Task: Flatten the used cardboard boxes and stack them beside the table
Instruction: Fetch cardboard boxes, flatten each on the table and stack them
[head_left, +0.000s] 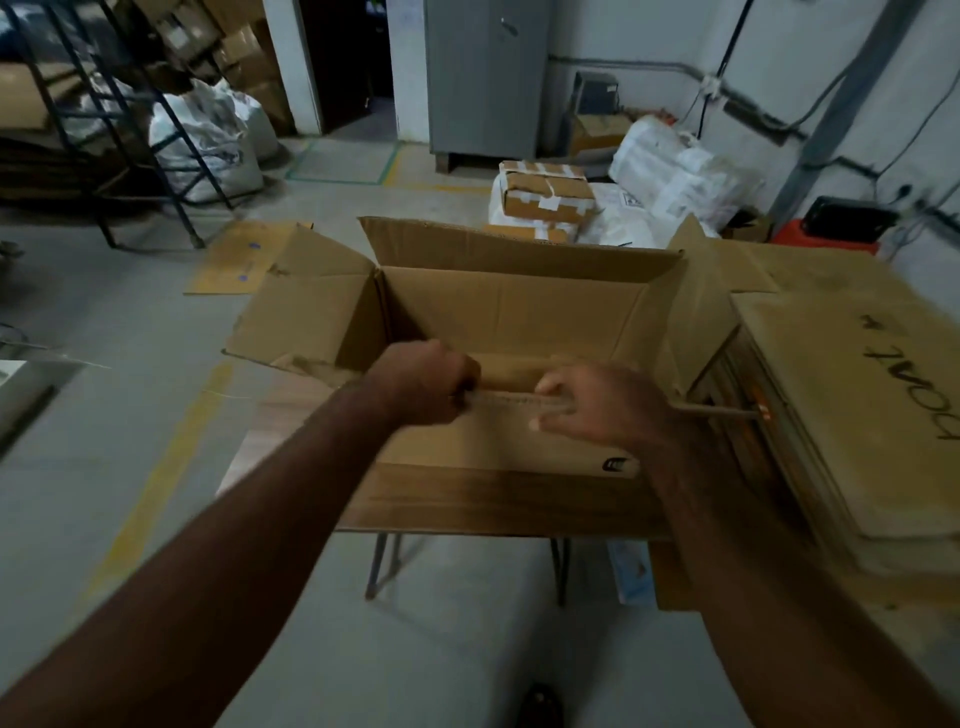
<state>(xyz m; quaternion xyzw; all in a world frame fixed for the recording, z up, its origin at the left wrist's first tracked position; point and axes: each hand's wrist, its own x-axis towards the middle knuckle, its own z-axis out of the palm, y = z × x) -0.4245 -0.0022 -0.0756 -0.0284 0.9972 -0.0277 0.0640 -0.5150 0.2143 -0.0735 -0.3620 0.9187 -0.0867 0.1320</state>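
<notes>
Nearest, a tape strip (511, 401) is pinched by the fisted left hand (434, 382) and the curled right hand (597, 410) at the near rim of the open box (514, 312), which stands on the table (498, 499); stripping seems under way, collapsing next, the flattened stack (857, 395) lying to the right

You've got an open cardboard box (511, 317) filling the table (291, 410), its flaps splayed left, back and right, so your way in is straight down through the top. To your right a stack of flattened cardboard (852, 395) crowds tight against the box wall. Off the table's left edge there's open floor (104, 338), with one flat sheet (244, 260) lying there and a metal rack (130, 130) farther back
</notes>
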